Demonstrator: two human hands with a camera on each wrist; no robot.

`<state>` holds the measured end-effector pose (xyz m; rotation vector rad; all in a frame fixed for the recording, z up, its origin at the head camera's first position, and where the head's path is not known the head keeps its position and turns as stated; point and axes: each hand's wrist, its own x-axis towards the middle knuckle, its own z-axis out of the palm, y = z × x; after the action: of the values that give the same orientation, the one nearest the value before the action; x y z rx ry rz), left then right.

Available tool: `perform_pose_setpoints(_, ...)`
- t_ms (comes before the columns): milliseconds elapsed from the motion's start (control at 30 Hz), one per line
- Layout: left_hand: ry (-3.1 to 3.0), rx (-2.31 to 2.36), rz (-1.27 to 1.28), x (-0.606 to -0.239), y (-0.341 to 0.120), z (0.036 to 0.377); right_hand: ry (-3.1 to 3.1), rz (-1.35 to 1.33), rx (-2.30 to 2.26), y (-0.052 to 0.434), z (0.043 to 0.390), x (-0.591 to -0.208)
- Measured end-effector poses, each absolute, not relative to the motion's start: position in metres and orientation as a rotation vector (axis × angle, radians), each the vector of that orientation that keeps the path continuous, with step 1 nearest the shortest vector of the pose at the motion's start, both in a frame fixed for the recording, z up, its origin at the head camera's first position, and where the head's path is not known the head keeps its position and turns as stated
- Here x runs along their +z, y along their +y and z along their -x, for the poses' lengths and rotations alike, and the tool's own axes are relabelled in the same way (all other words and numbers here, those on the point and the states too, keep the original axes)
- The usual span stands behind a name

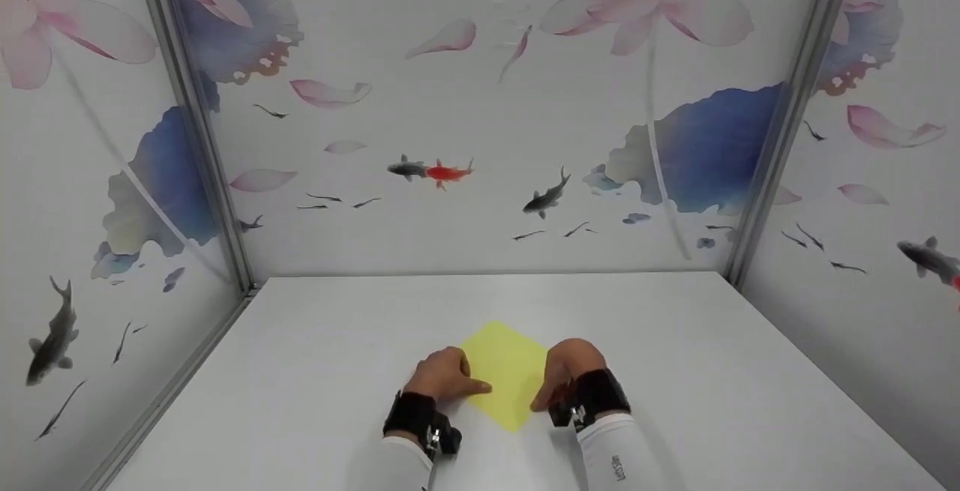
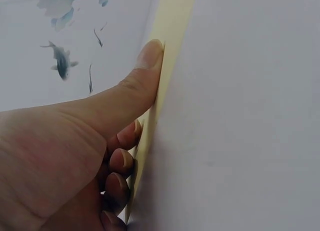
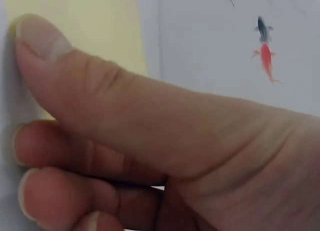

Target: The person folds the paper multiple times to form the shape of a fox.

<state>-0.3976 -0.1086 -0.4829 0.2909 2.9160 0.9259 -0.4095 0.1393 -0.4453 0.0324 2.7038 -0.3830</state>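
A square sheet of yellow paper (image 1: 504, 371) lies on the white table with one corner toward the person. My left hand (image 1: 444, 375) grips its left corner, the thumb stretched along the upper face. In the left wrist view the sheet (image 2: 172, 26) appears almost edge-on, and the fingertips (image 2: 120, 161) curl at its edge below the thumb. On the opposite side, my right hand (image 1: 570, 367) holds the right corner. The right wrist view has the thumb (image 3: 45, 41) over the sheet (image 3: 105, 21) and curled fingers beneath, which hide that part of the edge.
The white table (image 1: 300, 371) extends around both hands. Upright panels (image 1: 480, 116) printed with lotus flowers and fish enclose it at the back and sides, with metal posts (image 1: 202, 131) at the corners. Black straps with small cameras (image 1: 442, 435) sit on both wrists.
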Motion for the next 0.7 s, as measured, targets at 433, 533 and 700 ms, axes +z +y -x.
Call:
perform_pose_setpoints(433,2.821,0.803,-0.243,-0.466,-0.105,0.408,2.718,-0.065,-0.392,0.14,0.406,-0.443)
perform_pose_setpoints(533,2.774,0.629,-0.237,-0.448,-0.103,0.42,2.685,-0.043,-0.425,0.14,0.406,-0.443)
perform_pose_setpoints(700,2.883,0.438,-0.314,-0.455,-0.097,0.481,2.704,0.043,-0.398,0.137,0.405,-0.443)
